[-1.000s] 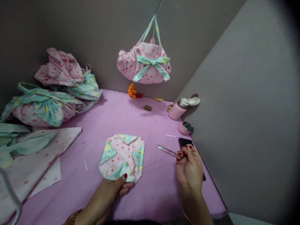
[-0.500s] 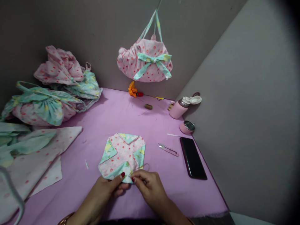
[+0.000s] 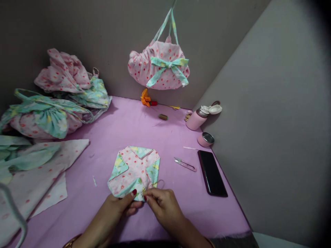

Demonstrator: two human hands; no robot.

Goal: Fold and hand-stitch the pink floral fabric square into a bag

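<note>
A folded cloth piece (image 3: pixel 134 168), pink with red dots and mint floral corners turned inward, lies on the purple table cover (image 3: pixel 103 131). My left hand (image 3: pixel 120 206) grips its bottom edge, thumb on top and fingers underneath. At the lower right edge of the cloth, the thumb and index finger of my right hand (image 3: pixel 162 203) are pinched together. A thin thread loops out beside these fingertips; whatever they pinch is too small to make out. Pink-handled thread snips (image 3: pixel 185 164) lie to the right of the cloth.
A black phone (image 3: pixel 212 174), a pink lid (image 3: pixel 206 139) and an open pink bottle (image 3: pixel 197 119) line the right side. Toward the back lies a thread spool (image 3: pixel 163 117), below a hanging pink bag (image 3: pixel 165 65). Bundled bags (image 3: pixel 49 115) and loose fabric (image 3: pixel 38 179) fill the left.
The view has shifted very slightly. My right fingertips have moved a little to the left at the cloth's edge; my left hand keeps the same hold.
</note>
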